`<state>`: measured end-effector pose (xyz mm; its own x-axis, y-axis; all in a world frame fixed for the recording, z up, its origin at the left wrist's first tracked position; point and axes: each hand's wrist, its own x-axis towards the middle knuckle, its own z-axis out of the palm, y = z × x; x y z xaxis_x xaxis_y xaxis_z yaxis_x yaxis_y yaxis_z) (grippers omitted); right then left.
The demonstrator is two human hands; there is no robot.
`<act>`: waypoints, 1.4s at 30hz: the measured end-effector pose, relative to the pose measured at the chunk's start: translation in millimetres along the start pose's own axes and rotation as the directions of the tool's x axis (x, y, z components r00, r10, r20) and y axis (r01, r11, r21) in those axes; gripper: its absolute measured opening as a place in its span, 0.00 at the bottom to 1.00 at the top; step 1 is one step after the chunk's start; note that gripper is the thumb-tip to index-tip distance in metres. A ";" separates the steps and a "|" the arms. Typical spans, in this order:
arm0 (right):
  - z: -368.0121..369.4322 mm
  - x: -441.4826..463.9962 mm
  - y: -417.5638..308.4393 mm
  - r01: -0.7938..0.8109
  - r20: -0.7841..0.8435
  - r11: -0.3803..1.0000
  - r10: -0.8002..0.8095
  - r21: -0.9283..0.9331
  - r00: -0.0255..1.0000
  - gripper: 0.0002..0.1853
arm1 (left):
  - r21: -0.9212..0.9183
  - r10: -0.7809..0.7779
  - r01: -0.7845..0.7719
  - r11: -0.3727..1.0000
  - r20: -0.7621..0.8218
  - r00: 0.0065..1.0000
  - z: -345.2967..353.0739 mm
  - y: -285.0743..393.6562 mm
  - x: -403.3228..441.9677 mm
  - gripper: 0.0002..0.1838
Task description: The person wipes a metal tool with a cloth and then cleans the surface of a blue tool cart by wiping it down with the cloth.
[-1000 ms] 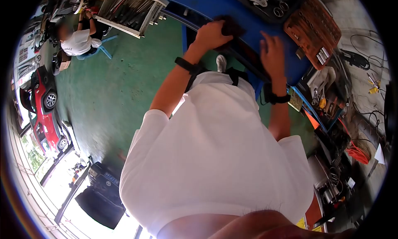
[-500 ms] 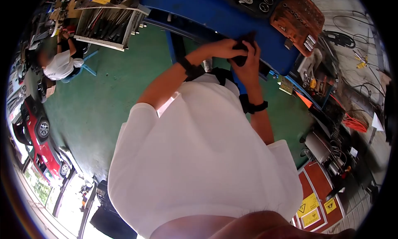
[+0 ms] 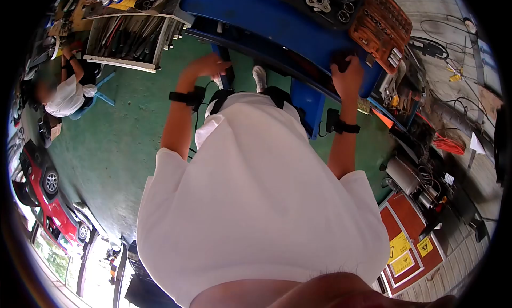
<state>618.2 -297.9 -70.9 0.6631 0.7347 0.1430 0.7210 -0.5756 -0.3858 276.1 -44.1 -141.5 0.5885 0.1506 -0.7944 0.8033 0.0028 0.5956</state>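
Observation:
My left hand (image 3: 207, 66) hangs in the air left of the blue workbench (image 3: 256, 14), over the green floor. Its fingers stretch out and hold nothing. At the bench's right front edge, my right hand (image 3: 349, 78) is closed around a small dark object (image 3: 340, 58). Its kind is hard to make out because fingers and shadow cover most of it. Just beyond that hand lies an orange socket set case (image 3: 368, 33) with rows of sockets. Left of the case, a black tray (image 3: 333, 12) holds a silver three-lobed part (image 3: 318, 1) and metal rings.
An open drawer of hand tools (image 3: 128, 41) stands at the upper left. A seated person (image 3: 66, 92) works beyond it. A red car (image 3: 50, 196) is at far left. Cables and an orange hose (image 3: 450, 144) lie at right, near a red cabinet (image 3: 405, 217) with yellow warning labels.
Both hands were together on the dark object over the bench edge. My left hand has let go and swung left; my right hand has moved right with the object.

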 end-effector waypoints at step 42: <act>15.2 43.4 -28.3 -0.157 0.425 0.873 0.373 -0.461 0.825 0.31 | 0.564 0.502 0.124 0.816 -0.799 0.330 -71.2 -3.6 0.7 0.30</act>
<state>623.5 -244.3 -67.6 0.7303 0.5443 -0.4129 0.6183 -0.7836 0.0607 267.0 26.4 -135.7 0.5239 0.8413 0.1328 0.7806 -0.5367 0.3204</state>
